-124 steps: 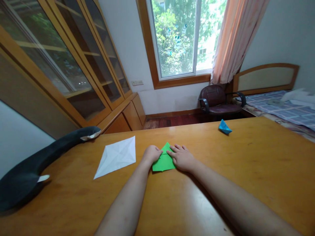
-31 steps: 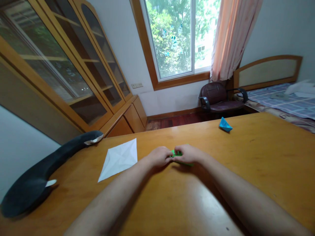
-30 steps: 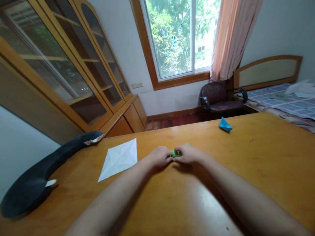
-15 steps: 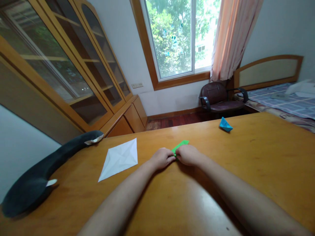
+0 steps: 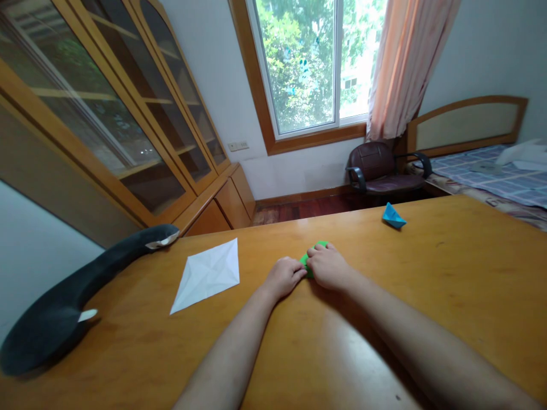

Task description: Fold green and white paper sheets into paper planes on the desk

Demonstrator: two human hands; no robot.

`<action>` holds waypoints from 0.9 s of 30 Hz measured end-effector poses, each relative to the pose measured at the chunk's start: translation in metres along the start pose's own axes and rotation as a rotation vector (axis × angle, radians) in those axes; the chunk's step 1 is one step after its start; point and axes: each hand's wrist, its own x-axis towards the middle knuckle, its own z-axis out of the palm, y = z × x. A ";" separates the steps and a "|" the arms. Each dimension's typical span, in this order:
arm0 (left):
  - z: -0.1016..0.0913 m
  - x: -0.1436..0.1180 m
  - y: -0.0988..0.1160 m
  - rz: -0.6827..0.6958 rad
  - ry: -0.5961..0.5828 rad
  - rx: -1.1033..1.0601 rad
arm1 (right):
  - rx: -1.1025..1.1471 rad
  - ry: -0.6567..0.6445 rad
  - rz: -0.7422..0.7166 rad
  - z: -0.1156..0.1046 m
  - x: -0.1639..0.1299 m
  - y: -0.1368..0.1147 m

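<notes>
A small folded piece of green paper (image 5: 303, 260) lies on the wooden table between my two hands, mostly covered by them. My left hand (image 5: 284, 277) is closed at its near left edge, thumb and fingers pinching it down. Over its right part my right hand (image 5: 328, 267) is curled, with the fingertips pressing on the paper. To the left lies a white sheet of paper (image 5: 210, 272), flat and marked with crossing creases. A blue folded paper boat (image 5: 393, 216) stands near the table's far edge on the right.
A dark long-necked cushion-like object (image 5: 64, 293) with white parts lies along the table's left side. Beyond the wooden table (image 5: 448, 296) are a glass-doored cabinet (image 5: 166, 119), a brown armchair (image 5: 374, 165) and a bed (image 5: 491, 171).
My right hand has opened out from a pinch at the near edge and its fingers now spread up over the green paper. My left hand stays at the left edge.
</notes>
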 end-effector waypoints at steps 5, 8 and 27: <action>0.002 0.000 0.001 -0.068 0.049 -0.047 | 0.040 0.018 0.001 0.009 0.003 0.003; 0.002 -0.001 0.004 -0.104 0.067 -0.023 | 0.042 0.032 -0.005 0.014 0.004 0.006; 0.001 -0.010 0.004 -0.002 0.155 -0.071 | 0.031 0.066 0.073 0.031 0.006 0.014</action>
